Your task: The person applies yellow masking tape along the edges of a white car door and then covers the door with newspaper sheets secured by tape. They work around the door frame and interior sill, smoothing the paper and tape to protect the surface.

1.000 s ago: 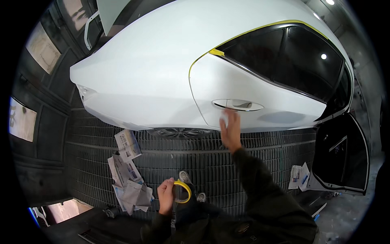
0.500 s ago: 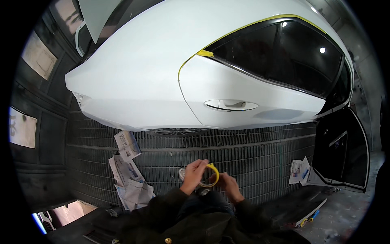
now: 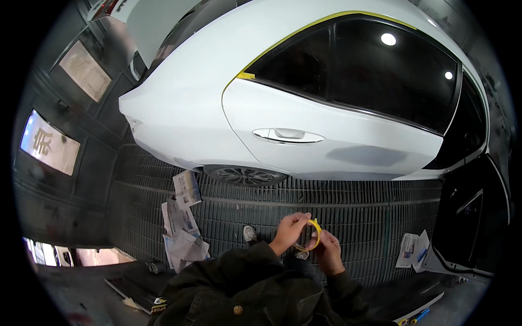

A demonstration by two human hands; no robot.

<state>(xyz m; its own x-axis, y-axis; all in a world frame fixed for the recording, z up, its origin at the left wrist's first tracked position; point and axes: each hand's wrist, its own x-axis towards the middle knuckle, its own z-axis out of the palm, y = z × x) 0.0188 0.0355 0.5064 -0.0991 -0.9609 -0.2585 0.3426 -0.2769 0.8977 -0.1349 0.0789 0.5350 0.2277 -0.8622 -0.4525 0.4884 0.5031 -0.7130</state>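
Note:
My left hand (image 3: pixel 291 232) pinches the upper left of a roll of yellow masking tape (image 3: pixel 318 239), held upright in front of my body. My right hand (image 3: pixel 329 254) has its fingers bent against the roll's right side. A small end of tape sticks up at the top of the ring. Beyond my hands stands a white car (image 3: pixel 190 103). A strip of yellow tape (image 3: pixel 296 38) runs along the frame above its rear side window (image 3: pixel 391 76), down to a wider tape piece (image 3: pixel 246 76) at the window's rear corner.
Grating (image 3: pixel 283 204) covers the floor. Newspaper sheets (image 3: pixel 185 239) lie at left, more newspaper (image 3: pixel 409 251) at right beside a detached or open dark panel (image 3: pixel 473 217). The car door has a grey patch (image 3: pixel 367 156) near its handle (image 3: pixel 288 135). Blue-handled tools (image 3: pixel 420 315) lie at lower right.
Both hands and the tape roll have shifted right in the picture. My right hand has come round to the roll's right edge. The view has turned, showing more of the left wall.

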